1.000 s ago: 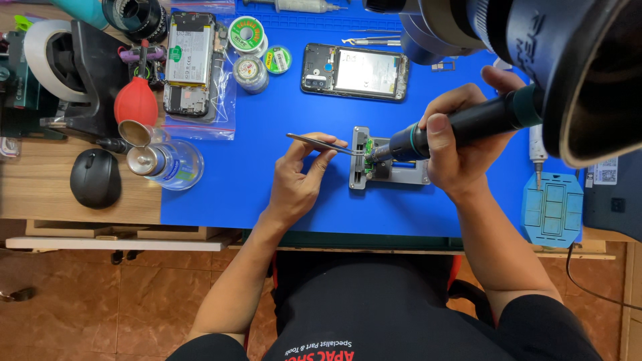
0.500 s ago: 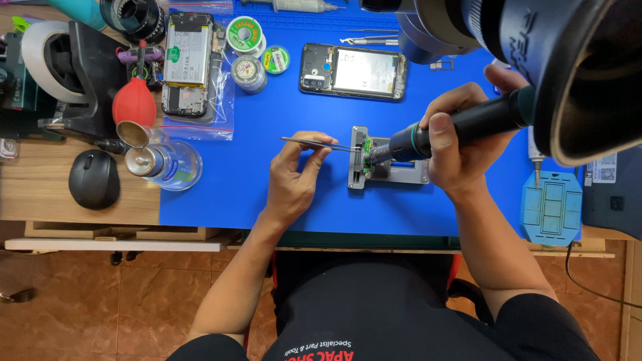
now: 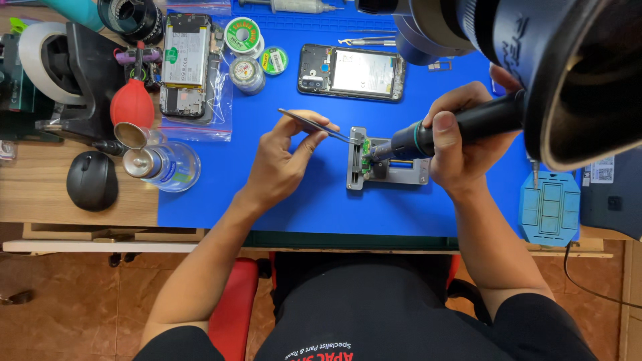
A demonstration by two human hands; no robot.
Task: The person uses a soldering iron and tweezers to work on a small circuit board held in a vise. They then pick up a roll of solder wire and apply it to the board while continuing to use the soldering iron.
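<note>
Blue mat (image 3: 294, 207) underneath, and at its middle sits the metal board holder (image 3: 384, 170) — everything is placed off that. Clamped in the holder's left end is a small green circuit board (image 3: 366, 152). The left hand (image 3: 284, 164), just left of the holder, is pinched shut on thin tweezers (image 3: 317, 126), whose tips reach right to the holder's upper left corner beside the board. The right hand (image 3: 461, 144), just right of the holder, is wrapped tight round a dark soldering iron (image 3: 445, 130) — its tip angles down-left onto the board. Above the holder lies 1 opened phone (image 3: 351, 72). Far left of it stand a clear bottle (image 3: 160, 164), a red bulb blower (image 3: 132, 105) and a black mouse (image 3: 91, 180).
</note>
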